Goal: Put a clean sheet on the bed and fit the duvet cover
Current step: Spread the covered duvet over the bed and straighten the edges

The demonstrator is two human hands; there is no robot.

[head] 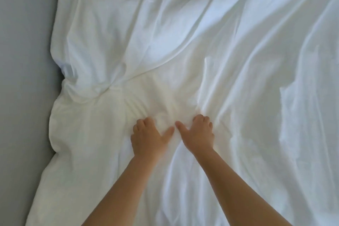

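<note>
Your left hand (146,134) and right hand (197,132) sit side by side, thumbs nearly touching, fingers curled into the white duvet cover (238,60). Its bunched part lies ahead and left, nearer your left hand, beside the bare grey sheet (23,97). The long folds run away to the far right, where there is room to spread.

I cannot see the tips of the fingers (147,120) on the left hand (147,135) or the right hand (198,132). They sink into the duvet cover (183,51), so I cannot tell whether they pinch or press. Behind the grip both forearms leave the frame, and the cover runs off beyond it.
</note>
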